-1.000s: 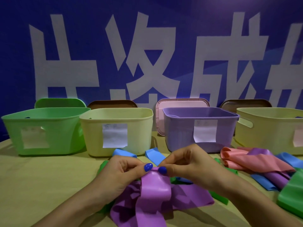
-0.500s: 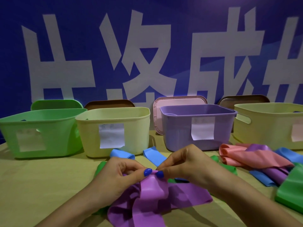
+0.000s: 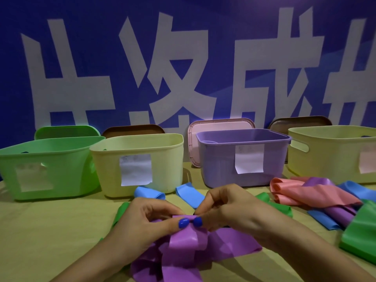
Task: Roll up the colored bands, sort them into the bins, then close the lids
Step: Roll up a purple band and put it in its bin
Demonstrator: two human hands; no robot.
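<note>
A long purple band [image 3: 184, 244] lies crumpled on the table in front of me. My left hand [image 3: 146, 222] and my right hand [image 3: 227, 208] pinch its top end together, thumbs side by side, with a small fold between them. Behind stand a green bin [image 3: 50, 157], a pale yellow bin [image 3: 162, 157], a purple bin [image 3: 274, 159] and another yellow bin [image 3: 329, 151], all with no lid on. Blue bands [image 3: 189, 191] and a green band [image 3: 272, 204] lie under and behind my hands.
Lids lean against the wall behind the bins: green [image 3: 65, 131], brown [image 3: 132, 130], pink [image 3: 219, 125] and brown [image 3: 299, 122]. A heap of pink [image 3: 309, 192], purple, blue and green bands [image 3: 360, 235] lies at the right. A blue banner closes off the back.
My hands stay pinched on the purple band's end and have turned it over a little into a fold. The camera has shifted slightly; the bins have not moved.
</note>
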